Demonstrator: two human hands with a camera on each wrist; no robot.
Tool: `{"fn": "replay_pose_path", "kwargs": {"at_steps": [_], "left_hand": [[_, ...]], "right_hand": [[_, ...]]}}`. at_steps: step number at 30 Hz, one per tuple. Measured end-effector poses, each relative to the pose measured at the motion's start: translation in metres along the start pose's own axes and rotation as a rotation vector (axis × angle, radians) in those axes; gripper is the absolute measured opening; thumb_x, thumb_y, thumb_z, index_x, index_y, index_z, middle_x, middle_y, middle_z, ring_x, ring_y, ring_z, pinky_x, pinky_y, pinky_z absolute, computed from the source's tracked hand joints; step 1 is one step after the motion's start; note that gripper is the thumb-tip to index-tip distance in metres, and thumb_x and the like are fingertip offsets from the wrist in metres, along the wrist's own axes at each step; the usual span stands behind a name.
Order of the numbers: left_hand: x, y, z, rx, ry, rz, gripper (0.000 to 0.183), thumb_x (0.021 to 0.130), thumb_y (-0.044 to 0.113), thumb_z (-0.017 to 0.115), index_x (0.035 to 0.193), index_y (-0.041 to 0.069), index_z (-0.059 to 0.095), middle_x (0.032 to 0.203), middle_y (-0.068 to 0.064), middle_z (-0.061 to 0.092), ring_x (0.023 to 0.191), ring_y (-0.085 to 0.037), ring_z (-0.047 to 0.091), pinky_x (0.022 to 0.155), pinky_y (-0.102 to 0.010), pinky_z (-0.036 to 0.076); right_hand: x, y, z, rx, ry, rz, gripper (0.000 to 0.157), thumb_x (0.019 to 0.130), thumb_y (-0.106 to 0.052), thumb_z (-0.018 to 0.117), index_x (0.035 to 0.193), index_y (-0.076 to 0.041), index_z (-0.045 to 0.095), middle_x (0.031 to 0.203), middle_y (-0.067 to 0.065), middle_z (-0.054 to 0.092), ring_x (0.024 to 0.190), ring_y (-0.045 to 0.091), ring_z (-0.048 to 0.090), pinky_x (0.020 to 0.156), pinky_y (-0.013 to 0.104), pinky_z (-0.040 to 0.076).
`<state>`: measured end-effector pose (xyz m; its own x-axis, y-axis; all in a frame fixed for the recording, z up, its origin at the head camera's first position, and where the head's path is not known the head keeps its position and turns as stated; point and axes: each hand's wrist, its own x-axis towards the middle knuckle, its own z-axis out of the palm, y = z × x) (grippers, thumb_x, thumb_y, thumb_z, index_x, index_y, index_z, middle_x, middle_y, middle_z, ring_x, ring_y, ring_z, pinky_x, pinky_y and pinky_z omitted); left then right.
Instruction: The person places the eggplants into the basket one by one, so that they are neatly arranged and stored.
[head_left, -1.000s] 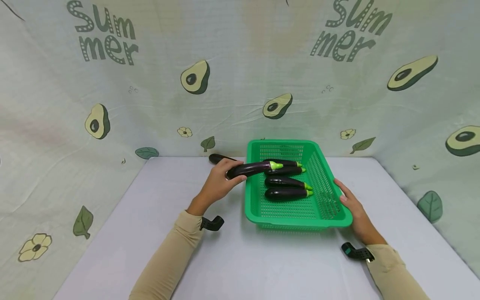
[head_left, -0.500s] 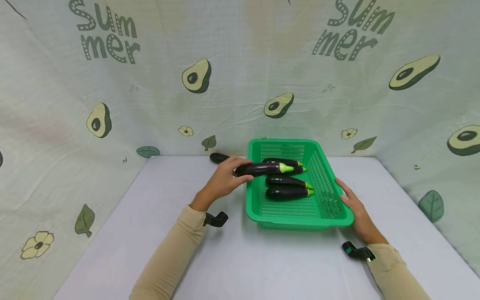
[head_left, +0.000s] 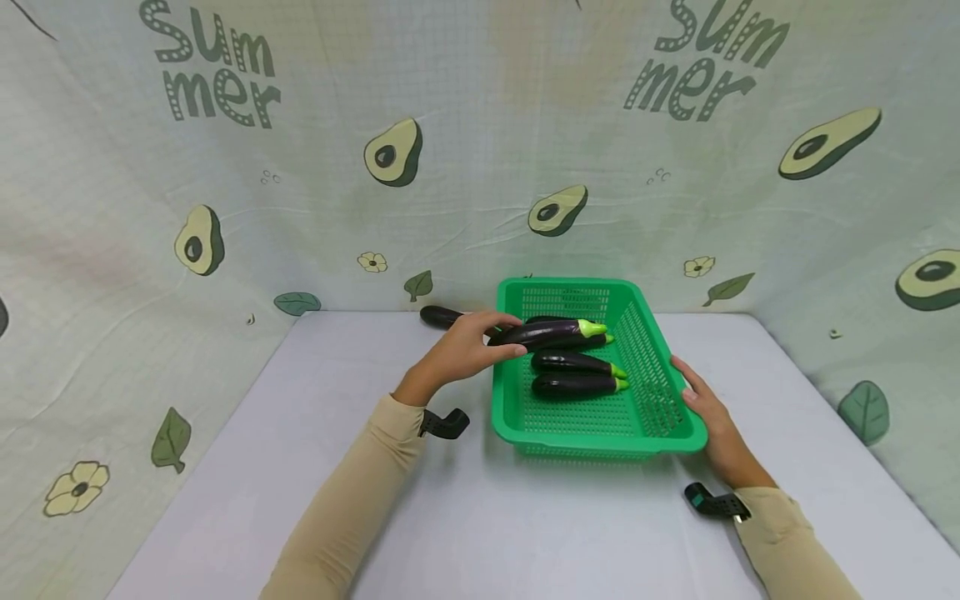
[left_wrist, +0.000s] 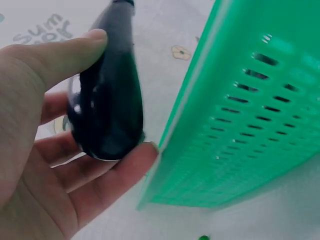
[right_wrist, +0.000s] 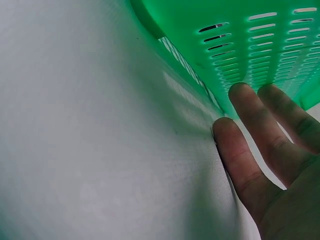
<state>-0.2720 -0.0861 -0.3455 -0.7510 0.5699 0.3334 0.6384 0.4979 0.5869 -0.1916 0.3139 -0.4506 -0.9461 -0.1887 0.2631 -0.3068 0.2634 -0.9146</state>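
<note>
My left hand (head_left: pixel 467 348) grips an eggplant (head_left: pixel 546 333) by its rounded end, thumb on one side and fingers on the other. Its green stem points right, over the green plastic basket (head_left: pixel 592 445). In the left wrist view the eggplant (left_wrist: pixel 111 100) hangs beside the basket's slotted wall (left_wrist: pixel 235 130). Several eggplants (head_left: pixel 574 386) lie in the basket, stems to the right; the held one partly covers those at the back. At the basket's right side rests my right hand (head_left: pixel 712 421). In the right wrist view its fingers (right_wrist: pixel 270 135) lie extended against the slotted wall.
Another eggplant (head_left: pixel 438 316) lies on the white table (head_left: pixel 555 533) behind my left hand, partly hidden by it. A printed cloth backdrop (head_left: pixel 465 108) with avocados and leaves stands behind and beside the table. Each wrist wears a black camera band (head_left: pixel 446 423).
My left hand has carried the eggplant rightward, from the basket's left rim to over the eggplants inside. The right hand and the basket have stayed in place.
</note>
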Motion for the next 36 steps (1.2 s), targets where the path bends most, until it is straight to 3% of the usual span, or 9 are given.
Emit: {"fn": "replay_pose_path", "kwargs": {"at_steps": [5,12,18,27,36], "left_hand": [[0.009,0.002,0.003,-0.029,-0.054,-0.038,0.047,0.095,0.046,0.068,0.133,0.018,0.065,0.126,0.003,0.064,0.112,-0.010,0.058,0.092,-0.029,0.049],[0.021,0.006,0.013,-0.130,-0.101,-0.124,0.050,0.093,0.047,0.071,0.132,0.018,0.065,0.122,-0.003,0.063,0.083,-0.012,0.067,0.069,-0.029,0.057],[0.031,0.011,0.020,-0.140,-0.124,-0.164,0.052,0.090,0.049,0.073,0.130,0.016,0.066,0.116,-0.004,0.065,0.073,-0.014,0.068,0.065,-0.031,0.057],[0.036,0.014,0.020,-0.225,-0.166,-0.242,0.055,0.088,0.043,0.077,0.132,0.013,0.064,0.115,-0.007,0.062,0.082,-0.031,0.071,0.074,-0.047,0.059],[0.045,0.023,0.021,-0.184,-0.230,-0.278,0.054,0.088,0.040,0.078,0.134,0.014,0.063,0.120,-0.005,0.063,0.087,-0.022,0.070,0.069,-0.034,0.059]], "right_hand": [[0.000,0.002,0.000,0.004,-0.001,0.008,0.053,0.111,-0.029,0.028,0.163,-0.025,0.017,0.164,0.014,0.013,0.127,0.008,0.030,0.092,0.010,0.028],[0.000,0.004,-0.001,0.002,-0.007,0.020,0.053,0.111,-0.031,0.029,0.162,-0.027,0.018,0.164,0.006,0.014,0.129,0.007,0.028,0.093,0.010,0.027],[0.000,0.004,-0.001,0.010,0.001,0.023,0.053,0.111,-0.031,0.029,0.162,-0.026,0.018,0.164,0.012,0.013,0.127,0.008,0.029,0.093,0.011,0.028],[0.001,0.002,0.002,0.016,-0.001,0.029,0.054,0.110,-0.030,0.030,0.163,-0.024,0.018,0.164,0.016,0.012,0.130,0.007,0.027,0.092,0.011,0.027],[0.001,0.001,-0.001,-0.007,0.002,0.021,0.053,0.111,-0.031,0.029,0.162,-0.026,0.018,0.164,0.014,0.013,0.129,0.007,0.028,0.093,0.010,0.027]]}}
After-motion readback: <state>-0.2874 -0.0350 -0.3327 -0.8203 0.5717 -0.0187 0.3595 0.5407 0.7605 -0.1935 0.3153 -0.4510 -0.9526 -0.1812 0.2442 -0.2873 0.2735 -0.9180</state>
